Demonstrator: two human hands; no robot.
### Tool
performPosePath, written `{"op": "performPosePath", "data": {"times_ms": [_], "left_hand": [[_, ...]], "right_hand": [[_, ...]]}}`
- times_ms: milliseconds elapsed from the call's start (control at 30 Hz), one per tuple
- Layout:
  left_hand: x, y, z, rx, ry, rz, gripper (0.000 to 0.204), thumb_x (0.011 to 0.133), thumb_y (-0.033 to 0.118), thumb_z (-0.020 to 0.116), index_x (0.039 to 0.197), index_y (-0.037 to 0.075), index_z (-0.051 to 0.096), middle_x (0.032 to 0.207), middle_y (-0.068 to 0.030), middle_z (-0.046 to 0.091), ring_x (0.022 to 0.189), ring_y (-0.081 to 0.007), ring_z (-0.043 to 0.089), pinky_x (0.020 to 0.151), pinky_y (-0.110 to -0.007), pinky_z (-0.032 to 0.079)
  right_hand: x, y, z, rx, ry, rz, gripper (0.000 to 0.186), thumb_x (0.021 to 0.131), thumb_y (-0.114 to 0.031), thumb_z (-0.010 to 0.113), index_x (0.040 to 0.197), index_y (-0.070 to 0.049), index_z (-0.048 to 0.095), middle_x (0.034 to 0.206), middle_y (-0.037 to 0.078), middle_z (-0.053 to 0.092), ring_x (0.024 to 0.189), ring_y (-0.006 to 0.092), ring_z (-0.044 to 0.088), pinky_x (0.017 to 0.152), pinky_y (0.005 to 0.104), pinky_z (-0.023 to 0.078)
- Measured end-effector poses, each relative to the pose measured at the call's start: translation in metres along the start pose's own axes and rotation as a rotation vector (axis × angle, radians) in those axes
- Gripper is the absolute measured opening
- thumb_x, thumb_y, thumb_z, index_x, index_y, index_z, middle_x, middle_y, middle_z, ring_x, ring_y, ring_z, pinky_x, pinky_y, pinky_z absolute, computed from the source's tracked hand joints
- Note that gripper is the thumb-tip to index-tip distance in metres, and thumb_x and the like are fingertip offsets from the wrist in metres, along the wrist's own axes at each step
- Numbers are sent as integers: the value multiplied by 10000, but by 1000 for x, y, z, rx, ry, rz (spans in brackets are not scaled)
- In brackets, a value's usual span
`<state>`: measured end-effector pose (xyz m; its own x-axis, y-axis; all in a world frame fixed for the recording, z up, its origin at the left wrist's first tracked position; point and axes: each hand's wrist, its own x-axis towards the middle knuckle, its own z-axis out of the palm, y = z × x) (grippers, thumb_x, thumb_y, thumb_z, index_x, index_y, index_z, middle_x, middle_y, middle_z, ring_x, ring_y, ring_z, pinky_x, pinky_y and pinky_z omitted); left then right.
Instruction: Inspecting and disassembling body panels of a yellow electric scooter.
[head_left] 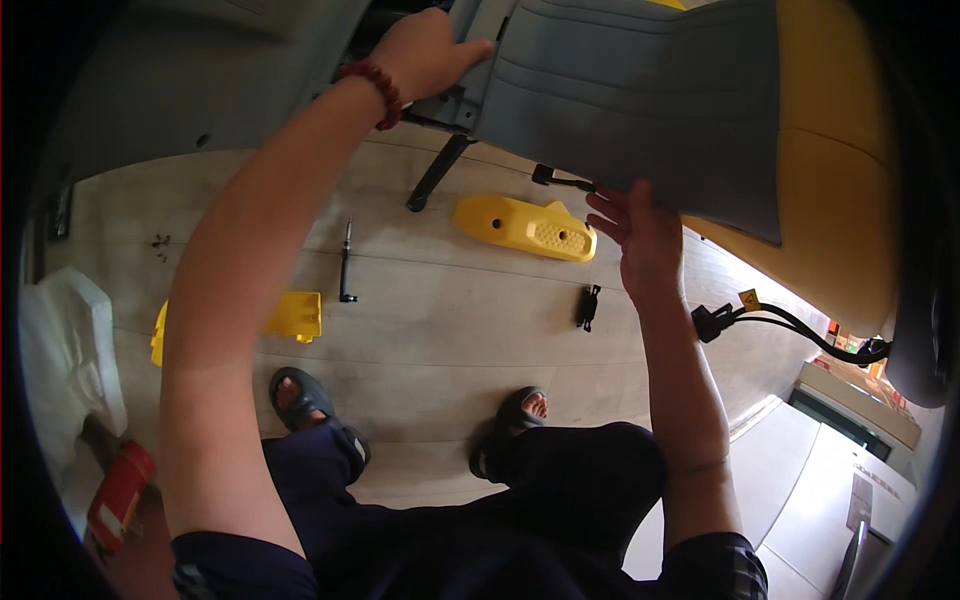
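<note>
A grey padded panel (640, 100) with stitched seams stretches across the top, beside a large yellow upholstered part (835, 150). My left hand (425, 58), with a dark red bead bracelet (374, 88) at its wrist, is at the panel's left end by a dark frame. One digit points toward the panel; the other fingers are mostly hidden. Along the panel's near edge, my right hand (648, 240) is raised with its fingers apart, the tips touching or close to the edge. A short black cable with a connector (545, 175) pokes out beside those fingers.
On the floor lie a yellow moulded cover (525, 228), a screwdriver-like tool (347, 265), a small black part (588, 307) and another yellow piece (295, 316). A black leg (440, 175) juts below the frame. Black cables (800, 325) hang at right; white foam (85, 330) stands left.
</note>
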<state>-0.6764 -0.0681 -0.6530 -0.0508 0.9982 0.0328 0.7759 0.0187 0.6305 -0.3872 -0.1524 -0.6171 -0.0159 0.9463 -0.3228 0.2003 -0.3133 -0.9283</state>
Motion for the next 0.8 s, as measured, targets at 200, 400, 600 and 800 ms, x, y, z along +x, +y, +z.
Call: {"op": "performPosePath", "data": {"times_ms": [200, 400, 600, 800], "left_hand": [[8, -6, 10, -98, 24, 2, 608, 811, 492, 615, 867, -113, 612, 819, -259, 643, 818, -353, 651, 731, -397, 514], [-3, 4, -2, -55, 43, -57, 570, 821, 451, 636, 922, -109, 590, 849, -263, 643, 834, -364, 649, 746, -405, 520], [-2, 3, 2, -73, 7, -56, 555, 830, 451, 634, 924, -92, 574, 850, -246, 637, 834, -353, 640, 738, -402, 509], [7, -10, 15, -113, 5, -29, 546, 832, 466, 636, 918, -68, 560, 872, -222, 620, 831, -327, 622, 726, -391, 488]], "right_hand": [[2, 1, -6, 45, -32, 53, 514, 976, -420, 414, 1232, 25, 440, 1127, 216, 598, 1020, 314, 622, 824, 404, 543], [2, 0, -5, 50, -49, 14, 511, 963, -420, 449, 1226, 18, 454, 1117, 200, 605, 1042, 304, 613, 825, 401, 544], [0, 0, -6, 58, -46, 32, 535, 965, -432, 437, 1216, 39, 471, 1120, 197, 607, 1030, 298, 620, 823, 390, 545], [0, 0, -5, -13, -45, 38, 516, 986, -398, 407, 1189, 67, 500, 1131, 201, 608, 1026, 290, 622, 836, 372, 535]]}}
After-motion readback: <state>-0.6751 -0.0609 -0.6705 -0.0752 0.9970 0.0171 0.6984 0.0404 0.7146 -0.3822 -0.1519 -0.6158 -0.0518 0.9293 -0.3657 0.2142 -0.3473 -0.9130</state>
